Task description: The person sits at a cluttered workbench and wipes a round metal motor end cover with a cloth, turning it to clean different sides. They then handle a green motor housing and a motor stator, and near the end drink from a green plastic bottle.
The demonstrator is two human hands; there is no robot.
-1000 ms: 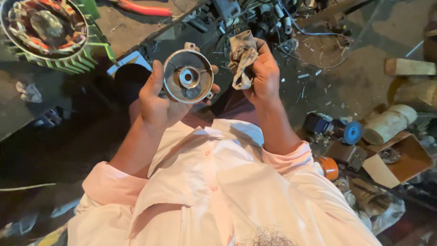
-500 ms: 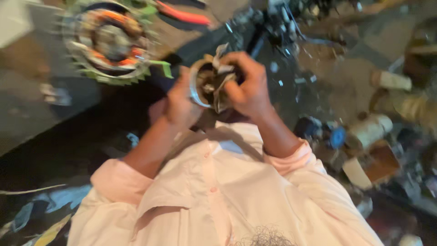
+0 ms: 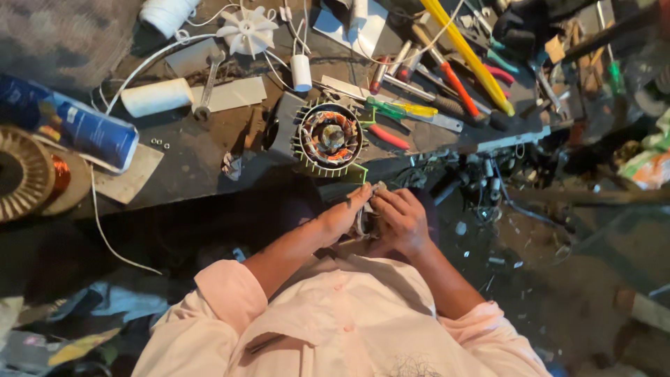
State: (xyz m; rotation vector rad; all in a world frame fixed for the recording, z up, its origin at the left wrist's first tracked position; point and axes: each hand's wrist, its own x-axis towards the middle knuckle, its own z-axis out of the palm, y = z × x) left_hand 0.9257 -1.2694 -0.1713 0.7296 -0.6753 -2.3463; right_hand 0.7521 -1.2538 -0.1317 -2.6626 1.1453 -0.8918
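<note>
A small round metal part (image 3: 364, 222) is being held close to the chest, below the table (image 3: 202, 157) edge, between both hands. The left hand (image 3: 347, 213) is being wrapped around its near side, fingers closed on it. The right hand (image 3: 399, 220) is being pressed over its other side, closed on a scrap of cloth (image 3: 377, 188) and the part together. Step in hand, as judged: the part is being wiped or rubbed with the cloth. For the next move, a firm left-hand hold is being called for while the cloth is being worked round the rim and into the recess.

On the table just above the hands, a finned motor stator (image 3: 329, 137) is lying with its copper windings facing up. A white fan (image 3: 248, 30), a wrench (image 3: 207, 87), a yellow bar (image 3: 469, 54) and several screwdrivers (image 3: 412, 108) are being left well apart from the hands.

Hard to make out: the part is being almost fully covered by fingers and cloth, so its shape and face are being hidden. The floor at right is being lost in shadow and clutter.
</note>
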